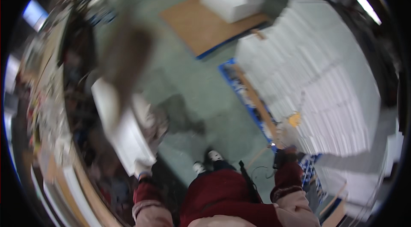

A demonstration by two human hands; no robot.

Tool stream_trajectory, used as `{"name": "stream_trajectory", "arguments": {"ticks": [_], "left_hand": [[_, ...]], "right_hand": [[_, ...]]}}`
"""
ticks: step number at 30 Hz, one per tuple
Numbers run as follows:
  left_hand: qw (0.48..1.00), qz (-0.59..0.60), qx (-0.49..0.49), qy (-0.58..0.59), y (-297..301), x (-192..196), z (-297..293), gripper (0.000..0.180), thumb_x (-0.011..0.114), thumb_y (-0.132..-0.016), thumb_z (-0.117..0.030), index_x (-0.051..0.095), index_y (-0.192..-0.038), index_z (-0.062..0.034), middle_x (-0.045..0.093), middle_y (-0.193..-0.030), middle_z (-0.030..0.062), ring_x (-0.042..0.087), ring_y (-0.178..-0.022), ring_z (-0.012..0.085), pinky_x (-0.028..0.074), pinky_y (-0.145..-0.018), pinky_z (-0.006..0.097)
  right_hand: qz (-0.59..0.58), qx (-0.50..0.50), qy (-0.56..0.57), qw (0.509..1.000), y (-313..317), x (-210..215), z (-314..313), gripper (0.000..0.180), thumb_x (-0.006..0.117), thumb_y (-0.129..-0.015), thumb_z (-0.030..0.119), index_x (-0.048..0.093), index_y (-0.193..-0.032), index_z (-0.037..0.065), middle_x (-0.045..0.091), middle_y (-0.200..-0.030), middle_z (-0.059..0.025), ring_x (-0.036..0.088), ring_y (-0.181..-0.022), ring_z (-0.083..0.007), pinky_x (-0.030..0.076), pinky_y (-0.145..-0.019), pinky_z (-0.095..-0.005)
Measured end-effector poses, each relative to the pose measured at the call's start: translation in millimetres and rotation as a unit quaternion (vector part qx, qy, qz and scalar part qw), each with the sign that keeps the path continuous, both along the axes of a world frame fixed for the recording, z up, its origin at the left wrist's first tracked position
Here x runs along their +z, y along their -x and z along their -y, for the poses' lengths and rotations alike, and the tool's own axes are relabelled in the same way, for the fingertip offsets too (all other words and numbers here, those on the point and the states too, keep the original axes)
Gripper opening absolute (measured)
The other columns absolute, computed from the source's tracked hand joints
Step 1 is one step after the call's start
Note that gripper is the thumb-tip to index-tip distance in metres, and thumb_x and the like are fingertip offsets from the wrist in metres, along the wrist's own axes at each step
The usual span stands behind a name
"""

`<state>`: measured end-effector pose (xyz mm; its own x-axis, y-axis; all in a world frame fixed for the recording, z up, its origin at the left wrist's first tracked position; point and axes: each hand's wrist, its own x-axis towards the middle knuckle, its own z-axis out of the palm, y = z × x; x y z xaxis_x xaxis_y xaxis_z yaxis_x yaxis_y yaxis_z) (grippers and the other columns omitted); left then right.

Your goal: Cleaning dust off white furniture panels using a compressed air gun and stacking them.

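A long white panel [126, 141] slants across the left side. At its near end is my left hand [142, 168], closed on the panel's edge. My right hand [286, 133] reaches to the lower left side of a big stack of white boards [325, 90]. It is smeared by motion, so its fingers do not show clearly. A small yellow patch [294, 119] shows at its far end, and I cannot make out what it is.
Another person [152, 120], blurred, is beside the white panel. The stack rests on a blue-edged pallet [246, 94]. Ahead, a white block-like pile [231, 2] stands on a brown board [201, 28]. A cluttered bench [51, 111] runs along the left.
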<state>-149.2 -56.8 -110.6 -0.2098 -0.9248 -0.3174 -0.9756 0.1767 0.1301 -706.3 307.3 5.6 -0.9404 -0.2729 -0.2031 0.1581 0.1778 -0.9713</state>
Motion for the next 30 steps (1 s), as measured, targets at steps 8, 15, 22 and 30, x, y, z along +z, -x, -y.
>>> {"name": "stream_trajectory", "arguments": {"ticks": [8, 15, 22, 30], "left_hand": [[0.457, -0.617, 0.640, -0.021, 57, 59, -25, 0.027, 0.068, -0.082, -0.026, 0.062, -0.098, -0.0053, 0.059, -0.091, 0.0053, 0.058, -0.082, 0.0189, 0.052, -0.062, 0.037], [0.330, -0.797, 0.505, 0.030, 33, 67, -66, 0.032, 0.060, -0.089, -0.017, 0.054, -0.118, -0.0043, 0.060, -0.110, 0.0056, 0.059, -0.101, 0.0205, 0.048, -0.087, 0.038], [0.226, -0.873, 0.432, -0.022, 31, 91, -66, 0.021, 0.062, -0.085, -0.006, 0.059, -0.105, 0.0002, 0.062, -0.103, 0.0086, 0.059, -0.100, 0.0182, 0.048, -0.088, 0.033], [0.325, -0.856, 0.396, 0.071, 27, 157, -72, 0.008, 0.059, -0.078, 0.002, 0.059, -0.085, 0.0022, 0.063, -0.083, 0.0091, 0.064, -0.077, 0.0215, 0.054, -0.073, 0.035]], "right_hand": [[0.098, 0.091, 0.008, 0.991, -30, -9, 72, 0.027, 0.055, -0.093, 0.028, 0.053, -0.072, 0.011, 0.042, -0.057, 0.0047, 0.042, -0.046, -0.0075, 0.032, -0.042, -0.0230], [0.239, 0.268, -0.003, 0.933, -137, 32, 161, 0.039, 0.060, -0.082, -0.001, 0.045, -0.115, 0.014, 0.057, -0.080, -0.0046, 0.054, -0.053, -0.0162, 0.042, -0.041, -0.0268], [0.313, 0.528, -0.080, 0.786, -193, 46, 221, 0.025, 0.067, -0.077, 0.002, 0.060, -0.101, 0.003, 0.059, -0.078, -0.0013, 0.058, -0.062, -0.0131, 0.046, -0.052, -0.0239], [0.171, 0.742, -0.083, 0.643, -216, 64, 276, 0.024, 0.067, -0.078, 0.013, 0.064, -0.101, 0.009, 0.063, -0.088, 0.0023, 0.057, -0.066, -0.0076, 0.044, -0.054, -0.0213]]}}
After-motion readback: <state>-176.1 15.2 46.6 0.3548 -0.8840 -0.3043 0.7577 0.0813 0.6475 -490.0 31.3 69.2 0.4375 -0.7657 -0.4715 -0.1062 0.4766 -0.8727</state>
